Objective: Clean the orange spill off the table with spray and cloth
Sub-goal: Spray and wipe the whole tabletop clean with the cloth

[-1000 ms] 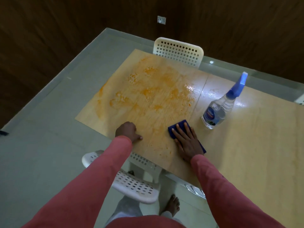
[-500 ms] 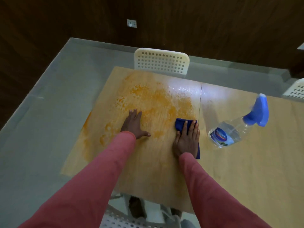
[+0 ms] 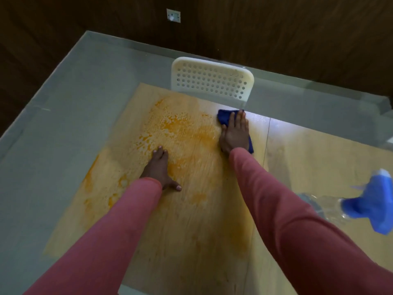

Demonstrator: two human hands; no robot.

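An orange spill (image 3: 180, 133) spreads over the left half of the light wooden table (image 3: 308, 167). My right hand (image 3: 235, 133) lies flat with straight fingers on a dark blue cloth (image 3: 224, 117) near the table's far edge, at the spill's right border. My left hand (image 3: 160, 168) rests flat on the tabletop inside the stained area, fingers straight, thumb out to the right. A clear spray bottle (image 3: 327, 207) with a blue trigger head (image 3: 376, 206) stands at the right, blurred and partly cut by the frame edge.
A white perforated chair (image 3: 212, 80) stands pushed in at the table's far side. Grey floor (image 3: 63, 124) surrounds the table, with a dark wooden wall (image 3: 276, 28) behind. A seam (image 3: 266, 141) runs across the tabletop just right of my right hand.
My right hand has pushed the blue cloth away from me, from the near side of the spill to the table's far edge. My left hand has slid forward and flattened on the stained area.
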